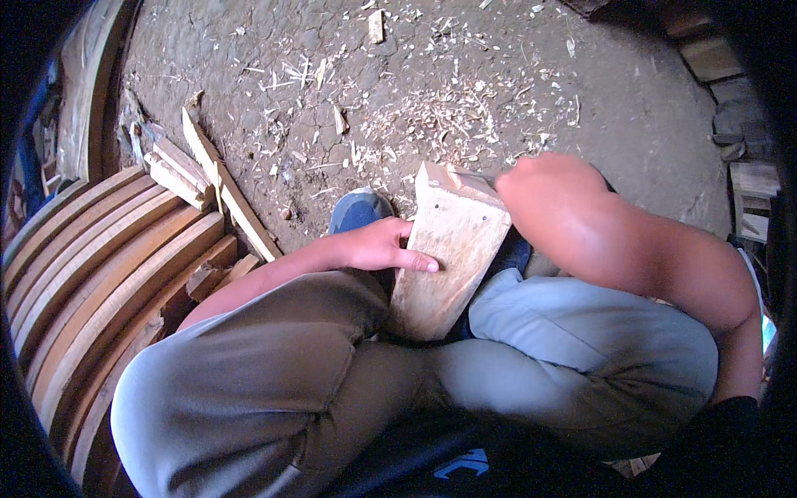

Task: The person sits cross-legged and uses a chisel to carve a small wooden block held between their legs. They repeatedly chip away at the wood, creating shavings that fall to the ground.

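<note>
A pale wooden block [457, 241] with a few small dark marks stands tilted between my legs, its upper end pointing away from me. My left hand [386, 246] grips its left side, the thumb lying across the broad face and the other fingers hidden behind. At the far right corner of the block is my right hand [552, 187], closed in a fist around a bladed tool [477, 179]. Only a short greyish strip of that tool shows, against the block's upper end; its exact kind is hard to make out.
Curved wooden planks [108, 290] are stacked at my left, with short offcuts [178, 170] and a long thin strip [220, 178] beside them. Wood shavings [440, 120] litter the earth floor ahead. My blue shoe [361, 209] is just beyond my left hand. More wood pieces [754, 178] line the right edge.
</note>
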